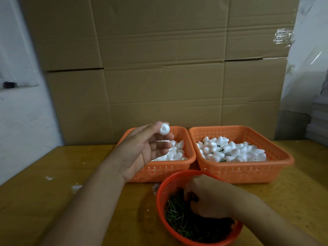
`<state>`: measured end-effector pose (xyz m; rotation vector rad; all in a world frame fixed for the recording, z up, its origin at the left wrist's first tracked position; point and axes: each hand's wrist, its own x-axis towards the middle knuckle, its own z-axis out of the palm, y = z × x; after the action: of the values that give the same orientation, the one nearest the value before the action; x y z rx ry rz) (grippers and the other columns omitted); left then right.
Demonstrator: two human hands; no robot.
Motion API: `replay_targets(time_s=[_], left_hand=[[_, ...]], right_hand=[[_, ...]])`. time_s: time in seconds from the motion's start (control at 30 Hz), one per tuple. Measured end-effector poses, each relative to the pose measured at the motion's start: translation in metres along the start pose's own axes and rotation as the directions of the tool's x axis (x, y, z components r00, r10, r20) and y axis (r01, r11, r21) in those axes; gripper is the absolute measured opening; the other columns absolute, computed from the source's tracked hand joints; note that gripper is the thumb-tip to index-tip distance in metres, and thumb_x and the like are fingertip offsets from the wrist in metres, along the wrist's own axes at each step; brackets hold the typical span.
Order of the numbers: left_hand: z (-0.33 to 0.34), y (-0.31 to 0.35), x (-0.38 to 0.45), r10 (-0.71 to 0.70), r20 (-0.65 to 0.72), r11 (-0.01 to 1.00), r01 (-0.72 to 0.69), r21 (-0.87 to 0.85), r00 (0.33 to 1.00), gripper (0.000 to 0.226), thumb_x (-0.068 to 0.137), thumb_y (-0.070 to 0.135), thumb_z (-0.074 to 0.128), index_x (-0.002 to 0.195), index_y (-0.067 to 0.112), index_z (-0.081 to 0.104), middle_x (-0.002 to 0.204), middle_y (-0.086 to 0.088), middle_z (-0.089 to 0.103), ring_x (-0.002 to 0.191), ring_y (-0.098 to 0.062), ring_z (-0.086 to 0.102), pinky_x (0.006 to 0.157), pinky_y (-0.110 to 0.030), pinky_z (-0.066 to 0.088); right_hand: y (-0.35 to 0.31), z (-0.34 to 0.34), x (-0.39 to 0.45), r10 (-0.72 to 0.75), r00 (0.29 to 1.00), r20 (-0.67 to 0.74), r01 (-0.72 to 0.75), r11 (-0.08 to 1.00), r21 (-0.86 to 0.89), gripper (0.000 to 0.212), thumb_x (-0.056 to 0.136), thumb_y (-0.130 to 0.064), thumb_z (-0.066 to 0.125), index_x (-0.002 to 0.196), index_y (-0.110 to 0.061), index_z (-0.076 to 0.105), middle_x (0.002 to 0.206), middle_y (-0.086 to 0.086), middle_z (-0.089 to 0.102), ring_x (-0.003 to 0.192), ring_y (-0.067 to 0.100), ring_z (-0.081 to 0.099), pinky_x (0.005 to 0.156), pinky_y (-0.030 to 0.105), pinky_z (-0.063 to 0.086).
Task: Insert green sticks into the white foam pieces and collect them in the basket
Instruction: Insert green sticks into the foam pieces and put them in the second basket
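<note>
At centre left of the frame the left hand [142,150] pinches one white foam piece [164,128] between thumb and fingertip, raised above the left orange basket [165,172] of plain foam. At lower centre the right hand [211,197] digs, fingers curled, into the green sticks [179,221] in the round red basket [163,190]; whether it already grips one is hidden. The likeliest slip is grabbing several tangled sticks at once. A light pinch may also let the foam pop free under pushing, or an off-centre stick could tear its dimple. Finished pieces belong in the right orange basket [248,171], centre right.
</note>
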<state>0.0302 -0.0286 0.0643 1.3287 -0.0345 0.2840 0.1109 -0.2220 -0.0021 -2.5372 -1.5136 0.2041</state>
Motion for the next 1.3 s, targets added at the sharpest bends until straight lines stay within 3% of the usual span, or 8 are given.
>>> replay_targets(time_s=[0.4,0.57,0.63,0.73,0.8,0.87,1.1,1.3], left_hand=[[0.001,-0.005,-0.001,0.131,-0.016,0.979,-0.126,0.163,0.991,0.035,0.071,0.011,0.079,0.100,0.029,0.078,0.098,0.003,0.073,0.093,-0.013,0.069,0.076,-0.026,0.056],[0.002,-0.002,0.000,0.058,-0.028,0.998,-0.058,0.002,0.998,0.038,0.077,0.017,0.076,0.114,0.017,0.071,0.101,-0.008,0.075,0.088,-0.019,0.072,0.069,-0.026,0.058],[0.002,-0.001,0.000,0.029,-0.015,0.996,-0.030,-0.080,0.999,0.043,0.079,0.014,0.076,0.120,0.014,0.066,0.102,-0.012,0.074,0.084,-0.021,0.073,0.067,-0.027,0.058],[0.002,0.000,-0.001,0.003,0.014,0.989,-0.001,-0.145,1.000,0.042,0.080,0.013,0.073,0.121,0.014,0.064,0.104,-0.013,0.074,0.083,-0.022,0.073,0.066,-0.027,0.059],[0.002,0.000,-0.001,-0.003,0.035,0.988,0.009,-0.155,0.999,0.037,0.079,0.014,0.070,0.114,0.012,0.062,0.108,-0.015,0.074,0.085,-0.021,0.073,0.065,-0.026,0.059],[0.001,0.000,-0.002,0.001,0.049,0.989,0.007,-0.147,0.999,0.031,0.078,0.013,0.070,0.108,0.013,0.061,0.111,-0.015,0.073,0.087,-0.021,0.073,0.066,-0.025,0.058],[0.001,-0.001,-0.001,0.003,0.063,0.994,0.004,-0.105,0.998,0.031,0.077,0.024,0.077,0.107,0.019,0.071,0.113,-0.011,0.074,0.089,-0.020,0.073,0.067,-0.026,0.058],[0.002,-0.002,-0.003,0.004,0.062,1.000,-0.002,-0.030,0.998,0.038,0.067,0.033,0.084,0.102,0.024,0.075,0.106,-0.002,0.074,0.087,-0.012,0.070,0.066,-0.023,0.056]], right_hand=[[0.000,-0.005,-0.001,-0.076,0.996,-0.038,0.079,0.995,0.069,0.018,0.084,-0.018,0.061,0.094,-0.027,0.071,0.096,-0.016,0.066,0.090,0.000,0.058,0.077,0.013,0.047],[0.002,-0.015,-0.001,-0.052,0.989,-0.140,0.087,0.963,0.254,0.010,0.089,-0.018,0.067,0.096,-0.024,0.072,0.092,-0.012,0.071,0.085,-0.001,0.064,0.077,0.015,0.051],[-0.003,-0.023,-0.004,-0.027,0.992,-0.123,0.092,0.823,0.560,0.005,0.090,-0.011,0.069,0.092,-0.015,0.071,0.083,0.000,0.073,0.075,0.005,0.067,0.069,0.019,0.054],[-0.013,-0.037,-0.011,-0.018,0.991,-0.135,0.134,0.300,0.944,0.008,0.087,-0.004,0.069,0.085,-0.011,0.073,0.084,0.009,0.073,0.072,0.014,0.070,0.065,0.021,0.057],[-0.019,-0.045,-0.014,0.035,0.982,-0.187,0.188,-0.019,0.982,0.009,0.082,-0.005,0.067,0.080,-0.009,0.076,0.086,0.013,0.073,0.072,0.014,0.072,0.063,0.019,0.058],[-0.023,-0.052,-0.016,0.113,0.968,-0.223,0.242,-0.202,0.949,0.012,0.081,-0.006,0.065,0.076,-0.009,0.076,0.085,0.013,0.073,0.071,0.014,0.073,0.061,0.018,0.058],[-0.029,-0.060,-0.017,0.315,0.925,-0.214,0.325,-0.359,0.875,0.008,0.072,-0.009,0.069,0.079,-0.007,0.073,0.073,0.009,0.067,0.061,0.011,0.068,0.052,0.016,0.055],[-0.029,-0.054,-0.012,0.433,0.866,-0.252,0.418,-0.346,0.840,0.014,0.072,-0.005,0.070,0.085,-0.003,0.069,0.077,0.014,0.071,0.066,0.015,0.073,0.055,0.016,0.056]])
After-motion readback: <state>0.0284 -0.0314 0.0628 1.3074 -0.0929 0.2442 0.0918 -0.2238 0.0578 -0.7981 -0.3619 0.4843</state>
